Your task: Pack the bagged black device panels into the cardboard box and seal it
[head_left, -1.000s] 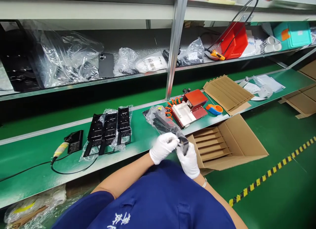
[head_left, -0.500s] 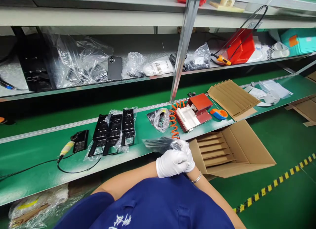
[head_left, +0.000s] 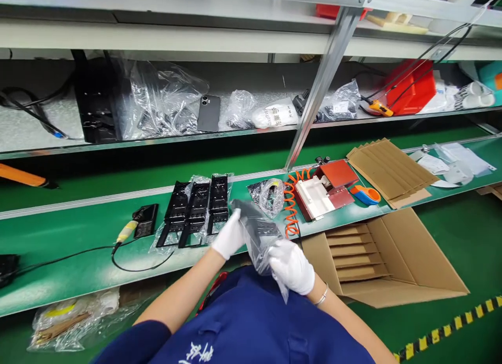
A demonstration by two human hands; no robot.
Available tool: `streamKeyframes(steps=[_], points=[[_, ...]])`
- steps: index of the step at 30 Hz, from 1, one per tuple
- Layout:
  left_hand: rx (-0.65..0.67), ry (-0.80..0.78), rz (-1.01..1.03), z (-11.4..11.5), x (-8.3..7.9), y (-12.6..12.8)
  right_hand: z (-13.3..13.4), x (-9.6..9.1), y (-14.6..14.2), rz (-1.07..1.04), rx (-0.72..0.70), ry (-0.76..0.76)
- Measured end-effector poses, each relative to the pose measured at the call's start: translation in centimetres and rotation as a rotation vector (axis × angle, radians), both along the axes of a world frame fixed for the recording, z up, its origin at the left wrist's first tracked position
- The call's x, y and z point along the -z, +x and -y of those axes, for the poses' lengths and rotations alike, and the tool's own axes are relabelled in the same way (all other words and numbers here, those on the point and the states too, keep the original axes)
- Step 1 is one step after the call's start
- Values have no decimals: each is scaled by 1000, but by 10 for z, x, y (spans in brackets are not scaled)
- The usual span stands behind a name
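Observation:
Close to my body, past the bench's front edge, a clear plastic bag with a dark part inside (head_left: 257, 229) is held between my two gloved hands. The fingers of my left hand (head_left: 230, 235) close on its upper left end. My right hand (head_left: 291, 265) grips its lower right side, and loose film hangs below. What exactly the dark part is, I cannot make out. Left of the bag, several black brackets (head_left: 196, 207) lie on plastic film on the green bench (head_left: 78, 264).
A red-and-white fixture (head_left: 321, 194) with an orange coiled hose (head_left: 291, 207) sits on the bench. Beside it are a blue-orange tape dispenser (head_left: 365, 195) and cardboard dividers (head_left: 392, 170). An open carton (head_left: 415, 254) stands below the edge. A corded tool (head_left: 128, 231) lies left.
My hands were together at the bag's near end; now they are apart, the left one moved to its far left end. The bag is turned and shows more fully. The view has shifted left.

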State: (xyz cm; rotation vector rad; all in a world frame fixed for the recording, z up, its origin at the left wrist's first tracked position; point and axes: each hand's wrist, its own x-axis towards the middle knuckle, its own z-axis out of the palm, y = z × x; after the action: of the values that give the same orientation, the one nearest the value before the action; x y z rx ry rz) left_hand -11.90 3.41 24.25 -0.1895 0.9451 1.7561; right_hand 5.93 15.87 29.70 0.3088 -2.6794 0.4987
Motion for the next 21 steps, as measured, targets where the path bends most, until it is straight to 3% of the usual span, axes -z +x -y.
streamKeyframes(steps=[2, 4, 7, 11, 12, 14, 17, 21], points=[[-70, -25, -71, -23, -1, -13, 8, -1, -6, -35, -138, 59], [-151, 10, -144, -39, -3, -24, 10, 8, 2, -105, -148, 75], [-264, 115, -310, -48, -15, -39, -6, 30, 30, -112, 84, 17], [-309, 167, -610, -48, -33, -48, -29, 37, 42, -186, 675, -205], [-300, 167, -655, -50, -36, -47, -28, 35, 33, -206, 725, -251], [-268, 175, -710, -56, -39, -43, -19, 36, 7, -200, 680, -302], [-246, 148, -760, -67, -38, -39, -3, 61, -33, -64, 627, -329], [-312, -42, -880, -78, -38, -41, 1, 95, -32, 228, 917, -541]])
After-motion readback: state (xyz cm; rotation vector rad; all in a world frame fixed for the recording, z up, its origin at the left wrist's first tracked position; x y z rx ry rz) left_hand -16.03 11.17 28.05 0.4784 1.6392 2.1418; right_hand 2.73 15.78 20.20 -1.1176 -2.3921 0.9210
